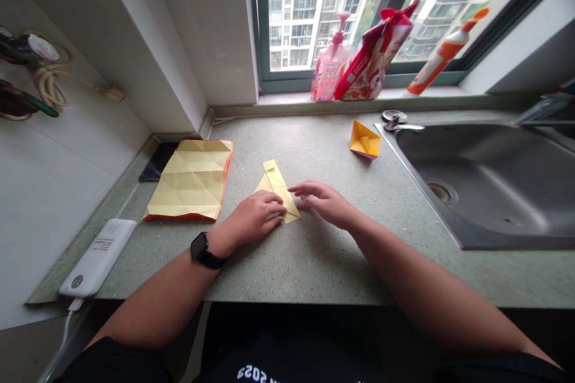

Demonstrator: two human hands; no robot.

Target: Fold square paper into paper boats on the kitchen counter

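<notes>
A folded piece of pale yellow paper (277, 181) lies flat on the speckled counter, shaped like a triangle with a strip along its right side. My left hand (257, 215) rests on its lower left part, fingers stretched over the paper, and hides that portion. Close to the paper's right edge is my right hand (324, 202), its fingers apart and pointing left; it holds nothing. Left of these, creased yellow sheets (191, 176) with orange edges lie in a stack. A folded orange-yellow paper shape (365, 142) stands farther back on the right.
A steel sink (489, 191) with a tap (402, 125) fills the right side. A white power bank (99, 257) with a cable lies at the left, and a dark flat object (157, 160) sits partly under the sheets. A pump bottle (330, 69) and a red bag (377, 60) stand on the sill.
</notes>
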